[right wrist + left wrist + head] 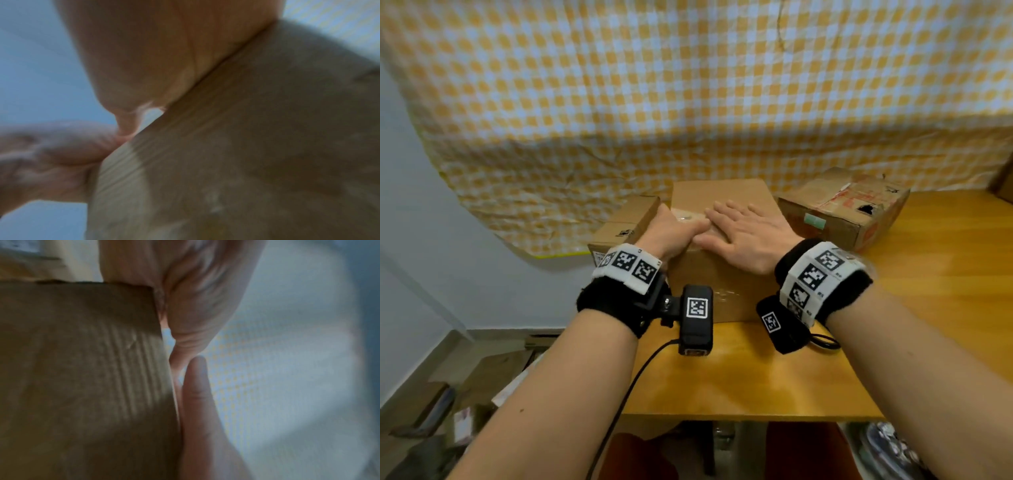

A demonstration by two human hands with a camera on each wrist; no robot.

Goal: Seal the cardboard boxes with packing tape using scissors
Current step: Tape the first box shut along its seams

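Fingers flat: right hand (748, 233) spread on middle cardboard box (726, 274), left hand (671, 231) pressing its taped (688, 216) edge. Probably light, stiff; best gripped by side walls.

Three boxes: one centre (719, 202), one centre left (626, 222), one centre right (842, 209). Two hands: left (671, 233), right (750, 236). One table (928, 308).

No legible text; red print on the worn box (849, 205) unreadable.
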